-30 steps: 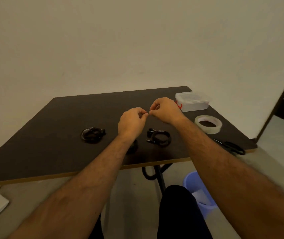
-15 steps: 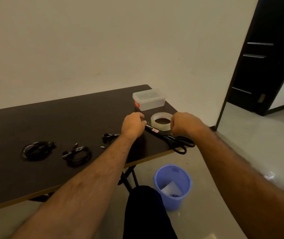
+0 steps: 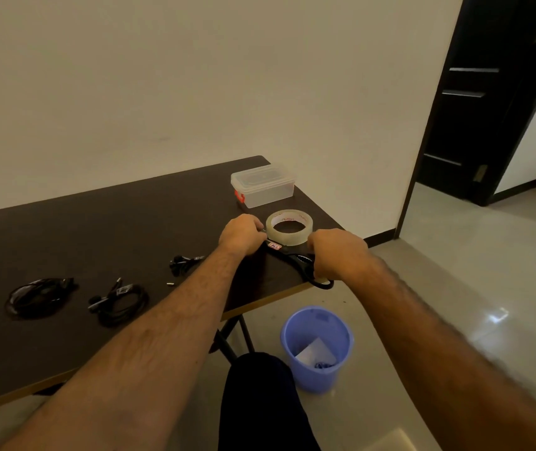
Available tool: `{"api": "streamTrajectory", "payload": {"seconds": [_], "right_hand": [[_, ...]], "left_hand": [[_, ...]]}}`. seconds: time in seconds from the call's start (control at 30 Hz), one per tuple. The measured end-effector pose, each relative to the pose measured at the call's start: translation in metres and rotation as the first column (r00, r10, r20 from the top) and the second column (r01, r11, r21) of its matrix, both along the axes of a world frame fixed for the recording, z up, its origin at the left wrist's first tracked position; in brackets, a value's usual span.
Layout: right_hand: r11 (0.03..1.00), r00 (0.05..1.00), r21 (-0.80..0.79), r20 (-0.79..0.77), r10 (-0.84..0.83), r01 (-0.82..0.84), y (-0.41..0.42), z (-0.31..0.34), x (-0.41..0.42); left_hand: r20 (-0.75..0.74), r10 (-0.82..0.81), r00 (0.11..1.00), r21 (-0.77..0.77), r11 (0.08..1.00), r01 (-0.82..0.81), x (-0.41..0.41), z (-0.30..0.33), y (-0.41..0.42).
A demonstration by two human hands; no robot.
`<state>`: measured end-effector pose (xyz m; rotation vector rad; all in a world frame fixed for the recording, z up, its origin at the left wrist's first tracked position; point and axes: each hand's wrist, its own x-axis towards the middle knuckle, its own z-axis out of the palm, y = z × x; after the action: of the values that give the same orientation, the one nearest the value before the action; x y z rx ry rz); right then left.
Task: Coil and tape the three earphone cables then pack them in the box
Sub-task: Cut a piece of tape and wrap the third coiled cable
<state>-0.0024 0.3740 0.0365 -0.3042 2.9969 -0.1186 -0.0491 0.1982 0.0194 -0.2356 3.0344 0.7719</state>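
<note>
Since half a second ago both hands have moved a little further out over the right end of the bench (image 3: 104, 222): the left hand (image 3: 241, 235) now sits against the near left side of the tape roll (image 3: 289, 226), where before it was short of it, and the right hand (image 3: 336, 253) has come down onto the handles of the scissors (image 3: 296, 258). The left hand's fingers (image 3: 260, 227) are curled shut and seem to pinch at the tape's edge; whether they hold a loose end cannot be told. The right hand's fingers are closed around the scissor handles, with one black loop showing below the hand at the bench's edge. The scissors lie flat, their long axis running from the handles at the near right up and left to the blades, which point toward the left hand. The tape roll lies flat, hole up, just beyond the scissors. The clear box (image 3: 262, 186) with its lid on stands near the far right corner, long side across the bench. The three cables lie well to the left: one coil (image 3: 40, 296) furthest left, a second coil (image 3: 121, 302) beside it, and a smaller bundle (image 3: 183, 262) nearer the left forearm. A blue bin (image 3: 317, 348) stands on the floor below.
</note>
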Motion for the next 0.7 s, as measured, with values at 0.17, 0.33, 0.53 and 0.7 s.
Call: {"api": "streamTrajectory", "payload": {"seconds": [0.17, 0.33, 0.53, 0.7], "right_hand": [[1.000, 0.999, -0.021, 0.031, 0.020, -0.019, 0.001, 0.002, 0.000], [0.999, 0.998, -0.023, 0.044, 0.038, -0.037, 0.003, 0.005, 0.000], [0.989, 0.978, -0.107, 0.169, 0.121, -0.103, 0.022, 0.020, 0.001], [0.914, 0.938, -0.406, 0.317, 0.141, 0.000, 0.056, 0.036, -0.005]], "left_hand": [[-0.005, 0.009, 1.000, 0.042, 0.999, -0.009, -0.003, -0.001, 0.000], [-0.015, 0.030, 0.999, 0.077, 0.997, -0.029, -0.004, -0.004, -0.001], [-0.006, 0.019, 1.000, 0.114, 0.993, -0.019, -0.002, -0.005, -0.002], [0.017, 0.035, 0.999, 0.189, 0.981, -0.037, -0.001, -0.003, -0.008]]}}
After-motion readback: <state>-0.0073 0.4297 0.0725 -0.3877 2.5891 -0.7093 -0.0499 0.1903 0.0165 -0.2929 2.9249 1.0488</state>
